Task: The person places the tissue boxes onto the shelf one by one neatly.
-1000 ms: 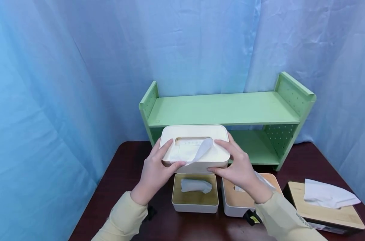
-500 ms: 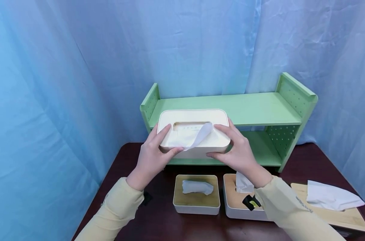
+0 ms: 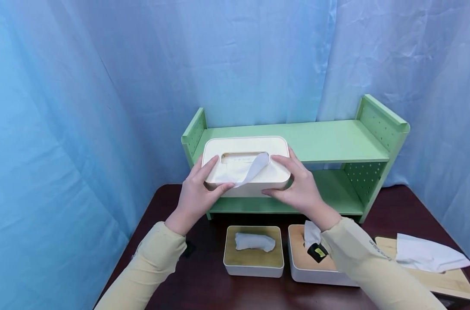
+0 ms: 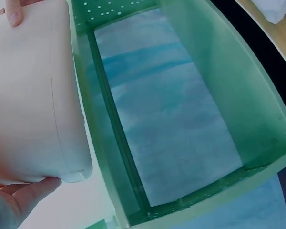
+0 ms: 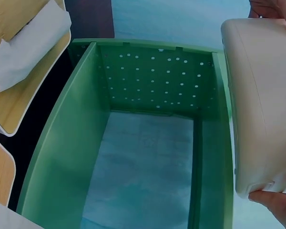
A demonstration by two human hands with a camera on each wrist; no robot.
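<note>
A white tissue box (image 3: 273,172) with a slot in its lid and a tissue trailing from it is held up in front of the green two-tier shelf (image 3: 328,140). My left hand (image 3: 196,193) grips its left end, thumb along the near side. At the other end, my right hand (image 3: 298,185) grips it the same way. In the left wrist view the tissue box (image 4: 33,95) appears beside the shelf frame, with fingertips at both ends. The right wrist view has the tissue box (image 5: 264,105) at the right, close to the upper board's edge.
On the dark table (image 3: 203,288) stand a tissue box with an olive-brown lid (image 3: 254,260), one with an orange-tan lid (image 3: 300,254) and one with a pale wood lid (image 3: 452,280), partly behind my right sleeve. Blue curtains (image 3: 258,64) hang behind and at the sides.
Both hands have raised the white tissue box from over the olive-lidded box to the height of the upper shelf board. In the last half second it moved slightly up and left.
</note>
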